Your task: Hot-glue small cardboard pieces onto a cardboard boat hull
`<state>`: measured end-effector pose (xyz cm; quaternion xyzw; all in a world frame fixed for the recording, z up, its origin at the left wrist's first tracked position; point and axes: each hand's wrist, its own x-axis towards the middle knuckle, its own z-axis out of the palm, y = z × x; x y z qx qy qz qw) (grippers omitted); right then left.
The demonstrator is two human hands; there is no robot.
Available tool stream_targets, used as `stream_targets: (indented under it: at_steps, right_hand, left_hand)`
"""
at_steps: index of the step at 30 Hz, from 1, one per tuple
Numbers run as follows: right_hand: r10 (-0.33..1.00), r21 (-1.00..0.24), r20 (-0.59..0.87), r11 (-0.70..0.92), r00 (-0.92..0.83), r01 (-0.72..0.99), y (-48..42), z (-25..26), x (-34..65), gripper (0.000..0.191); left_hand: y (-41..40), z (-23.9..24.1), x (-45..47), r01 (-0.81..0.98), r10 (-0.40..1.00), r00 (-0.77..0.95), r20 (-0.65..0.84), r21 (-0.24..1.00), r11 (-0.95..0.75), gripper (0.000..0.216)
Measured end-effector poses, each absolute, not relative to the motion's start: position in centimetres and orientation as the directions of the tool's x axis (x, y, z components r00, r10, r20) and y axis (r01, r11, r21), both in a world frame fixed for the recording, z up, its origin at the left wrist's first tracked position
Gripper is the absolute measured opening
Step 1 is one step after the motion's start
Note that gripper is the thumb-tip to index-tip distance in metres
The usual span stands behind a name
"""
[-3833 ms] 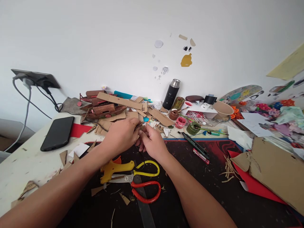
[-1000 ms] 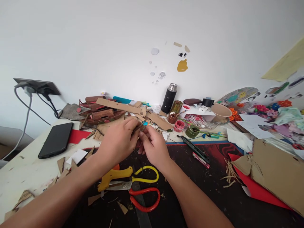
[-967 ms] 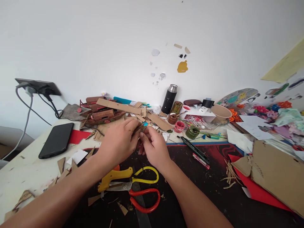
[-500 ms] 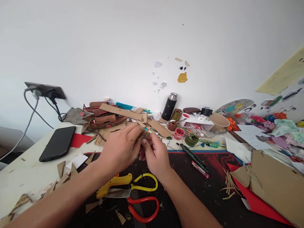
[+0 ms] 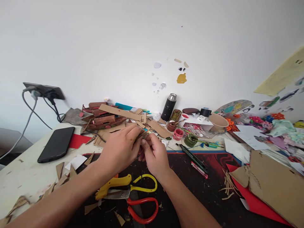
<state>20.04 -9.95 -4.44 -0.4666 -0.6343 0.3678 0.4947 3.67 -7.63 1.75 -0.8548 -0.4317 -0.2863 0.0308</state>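
Note:
My left hand (image 5: 122, 144) and my right hand (image 5: 155, 153) meet above the dark mat, fingertips pressed together. Pinched between them is a small brown piece (image 5: 143, 135), mostly covered by the fingers; it looks like cardboard, but its shape is hard to make out. Just below the hands lie scissors (image 5: 143, 207) with one yellow and one red handle. A yellow glue gun (image 5: 116, 181) rests beside them, partly behind my left forearm. Beyond the hands, brown model boats (image 5: 104, 122) stand among cardboard strips (image 5: 121, 112).
A black phone (image 5: 57, 144) lies at left near cardboard scraps (image 5: 60, 180). Open paint jars (image 5: 190, 140) and a black flask (image 5: 169, 107) stand at the back. A dark green cutter (image 5: 193, 157) lies right of my hands. Cardboard (image 5: 273, 186) on red paper covers the right side.
The view has shifted very slightly. Both hands keep nearly the same pose around the small brown piece, and nothing else has visibly moved.

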Motion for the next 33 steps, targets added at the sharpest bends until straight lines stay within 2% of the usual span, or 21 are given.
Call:
stream_targets:
  at_steps: [13, 33]
  right_hand:
    - [0.937, -0.919, 0.344, 0.349, -0.063, 0.185, -9.75, -4.85, 19.95, 0.025]
    - [0.946, -0.907, 0.319, 0.324, -0.063, 0.270, -9.79, -4.35, 19.82, 0.023]
  left_hand:
    - [-7.43, 1.47, 3.82, 0.758, 0.709, 0.438, 0.552, 0.197, -0.622, 0.017]
    - [-7.25, 1.61, 3.62, 0.720, 0.731, 0.442, 0.521, 0.280, -0.635, 0.019]
